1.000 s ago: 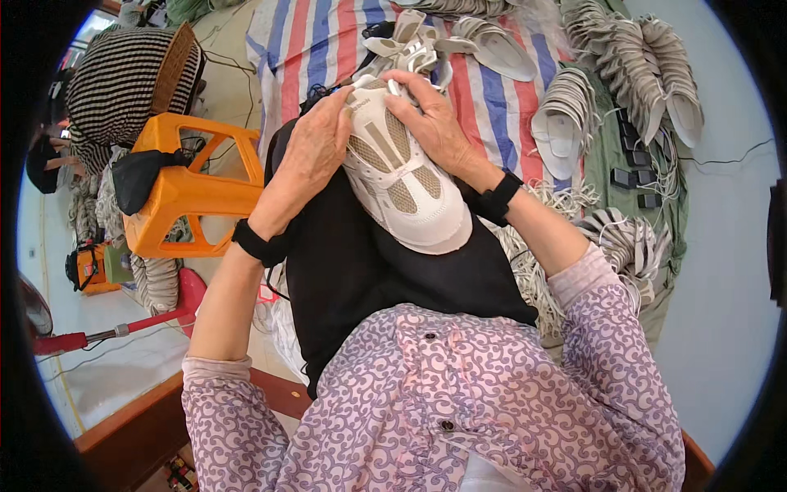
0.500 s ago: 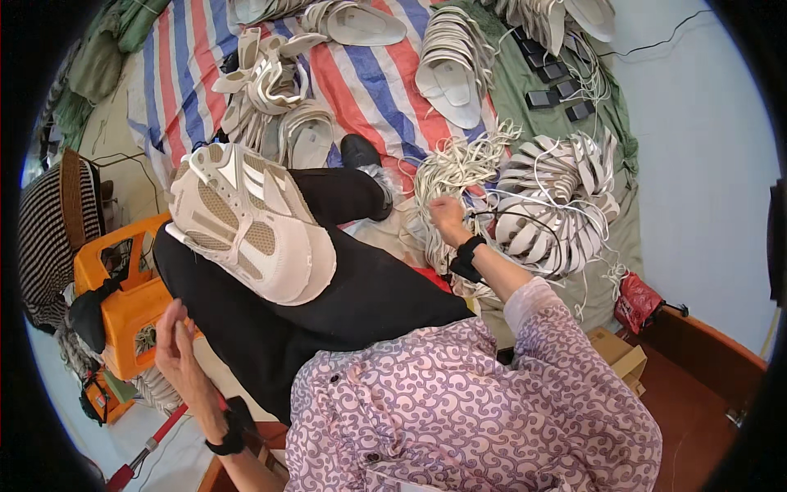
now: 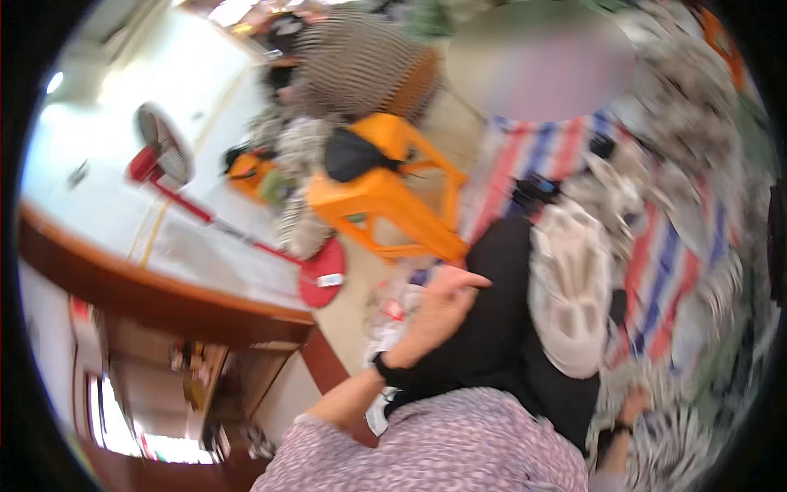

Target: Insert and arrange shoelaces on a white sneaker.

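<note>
White-and-beige shoe uppers (image 3: 571, 328), seemingly stacked, lie across the thigh of my black trousers (image 3: 500, 328). My left hand (image 3: 449, 302) hovers beside that thigh, apart from the uppers. One finger stretches out and nothing shows in its grasp. On the far right, my right hand (image 3: 633, 407) reaches down by a heap of pale cords and a ring of striped-looking shoe parts (image 3: 676, 443). Its fingers are too smeared to read, so what they hold, if anything, is hidden.
An orange plastic stool (image 3: 361, 201) with a black cloth on it stands ahead on the left. A red-and-silver fan (image 3: 168, 152) rises from a red base. More shoe uppers (image 3: 619, 184) lie on a red, white and blue striped sheet (image 3: 652, 279). A wooden edge (image 3: 164, 291) curves at left.
The view has swung to the left, bringing in the fan and the stool. The uppers stay on my lap. My left hand now has a finger stretched out; the right stays near the cords.
</note>
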A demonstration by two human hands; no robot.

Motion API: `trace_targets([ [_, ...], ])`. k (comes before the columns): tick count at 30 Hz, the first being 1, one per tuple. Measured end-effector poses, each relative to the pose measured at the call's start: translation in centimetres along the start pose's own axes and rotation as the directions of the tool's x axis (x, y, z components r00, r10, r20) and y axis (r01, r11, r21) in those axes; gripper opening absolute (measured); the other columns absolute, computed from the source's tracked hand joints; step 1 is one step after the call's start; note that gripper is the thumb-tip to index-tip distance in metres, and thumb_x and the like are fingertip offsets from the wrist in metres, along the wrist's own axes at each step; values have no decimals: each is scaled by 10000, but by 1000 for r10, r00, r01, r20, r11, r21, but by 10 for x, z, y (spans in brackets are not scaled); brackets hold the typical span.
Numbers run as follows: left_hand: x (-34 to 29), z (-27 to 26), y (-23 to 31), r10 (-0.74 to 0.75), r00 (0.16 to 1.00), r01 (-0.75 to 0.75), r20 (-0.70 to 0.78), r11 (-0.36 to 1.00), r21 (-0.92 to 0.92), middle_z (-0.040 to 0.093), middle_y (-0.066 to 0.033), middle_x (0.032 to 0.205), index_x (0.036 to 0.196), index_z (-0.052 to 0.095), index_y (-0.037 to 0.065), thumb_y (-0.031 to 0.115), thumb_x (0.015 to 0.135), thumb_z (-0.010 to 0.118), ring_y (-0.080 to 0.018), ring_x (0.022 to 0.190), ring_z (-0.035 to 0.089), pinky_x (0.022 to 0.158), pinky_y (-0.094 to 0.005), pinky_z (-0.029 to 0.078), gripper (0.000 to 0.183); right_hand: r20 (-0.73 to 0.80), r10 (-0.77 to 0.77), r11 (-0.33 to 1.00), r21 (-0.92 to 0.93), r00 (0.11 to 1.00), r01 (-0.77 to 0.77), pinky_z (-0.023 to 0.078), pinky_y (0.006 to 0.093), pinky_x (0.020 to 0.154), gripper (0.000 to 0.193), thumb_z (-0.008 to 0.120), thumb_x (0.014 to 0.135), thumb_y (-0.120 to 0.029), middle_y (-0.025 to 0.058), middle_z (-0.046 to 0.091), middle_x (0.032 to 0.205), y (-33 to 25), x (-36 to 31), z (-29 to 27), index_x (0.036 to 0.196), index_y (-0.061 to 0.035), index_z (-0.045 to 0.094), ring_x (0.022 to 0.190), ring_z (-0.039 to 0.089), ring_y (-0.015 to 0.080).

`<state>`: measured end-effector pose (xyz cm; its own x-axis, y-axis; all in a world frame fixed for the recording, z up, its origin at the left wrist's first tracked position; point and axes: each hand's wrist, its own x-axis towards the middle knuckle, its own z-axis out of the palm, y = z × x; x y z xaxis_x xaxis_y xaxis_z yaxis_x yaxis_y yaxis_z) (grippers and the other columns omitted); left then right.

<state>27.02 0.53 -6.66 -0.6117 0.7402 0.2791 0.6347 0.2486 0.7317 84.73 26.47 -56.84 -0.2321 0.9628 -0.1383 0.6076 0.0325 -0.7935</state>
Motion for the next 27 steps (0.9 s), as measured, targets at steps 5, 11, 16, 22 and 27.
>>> trace_targets([
  [5, -10, -10, 19, -226, 974, 227, 25, 964, -140, 617, -68, 948, 1003, 714, 50, 15, 891, 612, -176, 884, 610, 726, -290, 494, 156, -2, 43, 983, -179, 999, -43, 408, 391, 625, 178, 593, 891, -134, 112, 524, 668, -182, 6, -11, 820, 30, 606, 657, 492, 206],
  [11, 22, -18, 41, -101, 994, 85, -34, 941, -327, 609, -81, 1011, 1034, 691, 13, -13, 919, 561, -146, 841, 664, 695, -250, 531, 176, 58, -236, 968, 106, 970, 229, 396, 318, 583, 203, 581, 934, -123, 36, 497, 625, -283, 51, -67, 775, -6, 534, 607, 480, 150],
  [16, 27, 20, 105, 129, 911, 171, 392, 747, -642, 602, -126, 1057, 1093, 648, -1, -5, 847, 562, -219, 930, 631, 748, -308, 525, 261, 481, -245, 929, 366, 842, 61, 329, 223, 449, 147, 597, 933, -87, -22, 492, 593, -581, -41, -80, 811, -66, 518, 487, 447, 53],
  [22, 11, 63, 105, 477, 836, -236, 269, 757, -610, 611, -171, 990, 1086, 650, 20, 51, 832, 584, -324, 977, 610, 819, -396, 506, 264, 549, -232, 965, 232, 803, 121, 395, 305, 511, 225, 605, 902, -150, 35, 530, 596, -610, -51, -87, 709, -55, 537, 532, 494, 119],
  [27, 29, -36, 73, 218, 937, -191, 272, 974, -121, 694, -132, 957, 1006, 703, 29, 20, 803, 669, -242, 836, 687, 761, -337, 540, 207, 306, -110, 992, 98, 946, 84, 422, 255, 543, 312, 653, 933, -323, -14, 615, 660, -446, 22, -70, 774, -55, 681, 594, 559, 75],
])
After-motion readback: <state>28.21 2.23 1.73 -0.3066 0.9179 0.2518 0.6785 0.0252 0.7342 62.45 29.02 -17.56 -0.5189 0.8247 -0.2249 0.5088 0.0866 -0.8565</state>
